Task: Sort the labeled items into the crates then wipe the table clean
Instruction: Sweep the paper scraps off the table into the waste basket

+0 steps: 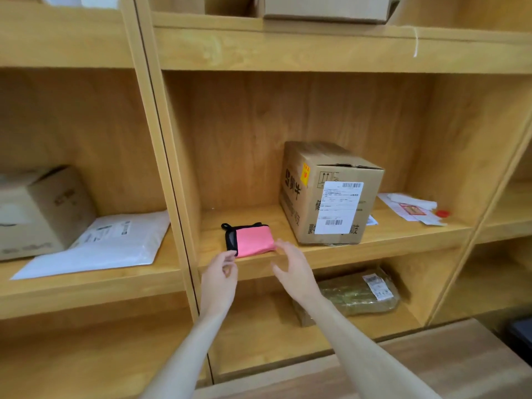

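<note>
A folded pink cloth with a black edge lies on the middle wooden shelf, near its front edge. My left hand reaches up just below the cloth's left corner, its fingers loosely curled and holding nothing. My right hand is spread, its fingertips at the cloth's right edge; contact is unclear. A cardboard box with a white shipping label stands to the right of the cloth.
Papers and a small red cap lie at the shelf's right end. On the left shelf sit a white mailer bag and a cardboard box. A wrapped greenish parcel rests on the lower shelf. Another box stands above.
</note>
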Demonstrator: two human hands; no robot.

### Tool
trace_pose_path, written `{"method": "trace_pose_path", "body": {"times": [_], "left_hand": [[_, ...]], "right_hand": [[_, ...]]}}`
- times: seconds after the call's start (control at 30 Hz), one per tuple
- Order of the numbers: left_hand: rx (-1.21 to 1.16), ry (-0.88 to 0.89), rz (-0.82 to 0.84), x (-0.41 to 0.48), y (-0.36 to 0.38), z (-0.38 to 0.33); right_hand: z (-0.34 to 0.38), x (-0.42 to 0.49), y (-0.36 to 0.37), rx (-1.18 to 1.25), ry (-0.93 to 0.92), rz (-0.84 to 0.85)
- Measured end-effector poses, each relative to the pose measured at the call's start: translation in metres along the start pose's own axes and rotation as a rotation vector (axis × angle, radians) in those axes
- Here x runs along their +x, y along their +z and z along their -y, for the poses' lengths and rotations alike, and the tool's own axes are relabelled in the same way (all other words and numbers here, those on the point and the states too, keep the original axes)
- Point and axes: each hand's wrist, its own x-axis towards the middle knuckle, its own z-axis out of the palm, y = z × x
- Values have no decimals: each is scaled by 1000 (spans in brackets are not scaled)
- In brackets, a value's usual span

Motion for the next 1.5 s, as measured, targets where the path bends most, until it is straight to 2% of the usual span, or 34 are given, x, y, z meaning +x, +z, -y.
{"method": "trace_pose_path", "body": {"times": [0.13, 0.23, 0.37, 0.57, 0.67, 0.77, 0.9, 1.1, 1.23, 1.33, 1.5], "left_hand": [[256, 119, 17, 20, 5, 1], [457, 58, 54, 35, 8, 7], [550, 68, 33, 38, 11, 13], [630, 196, -82, 30, 13, 3], [689, 223, -107, 25, 14, -4], [744, 252, -78, 17, 17, -6], [788, 266, 22, 1, 19, -7], [580, 237, -105, -8, 21, -16], [383, 212, -84, -29, 37, -32], [189, 140, 28, -54, 59, -50], [59, 82, 83, -103, 105, -88]], "right_hand": [[-3, 20, 8, -110, -36, 11], [-5, 25, 13, -269, -60, 3], [-6, 27, 14, -505, -161, -43], [-1, 46, 2, -557, -162, -26], [-2, 53, -2, -580, -238, 35], [-13, 45, -3, -450, -254, 74], [-30, 22, -6, 25, -105, 151], [-26, 13, -17, 433, 11, 120], [-35, -3, -45, 551, 46, 114], [-52, -23, -72, 599, 52, 127], [-87, -56, -114, 688, 138, 168]]}}
